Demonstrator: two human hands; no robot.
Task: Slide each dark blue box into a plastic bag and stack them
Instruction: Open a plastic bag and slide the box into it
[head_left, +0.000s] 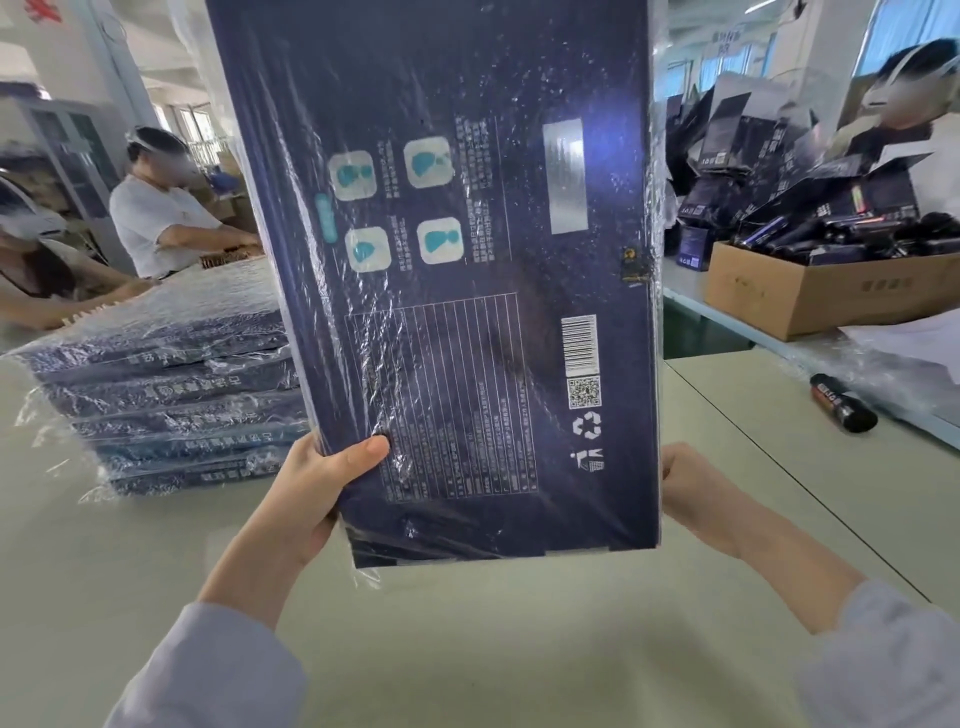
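Fingers of both hands are closed on one dark blue box (467, 260), held upright above a pale table (467, 649). Left of the left fingers, well apart from them, a stack (171, 405) of bagged blue boxes lies flat on the table, with seated people working beyond it. The left hand (317, 493) grips the box's lower left edge, thumb pressed on the printed face and the other fingers hidden behind. Between the two hands the box fills the view, its back panel with barcode and recycling mark facing the camera. A clear plastic bag (655, 156) wrinkles across it, and loose film hangs just below the left fingers. The right hand (691, 483) curls round the lower right edge; whether it pinches film alone or film and card together is hard to tell. Right of the right fingers lie a small black bottle (844, 402) and, farther off, a cardboard carton (810, 291) of dark packages. The bagging step looks finished. Next, the box probably needs tipping flat and carrying leftward onto the stack, edges squared with those beneath.
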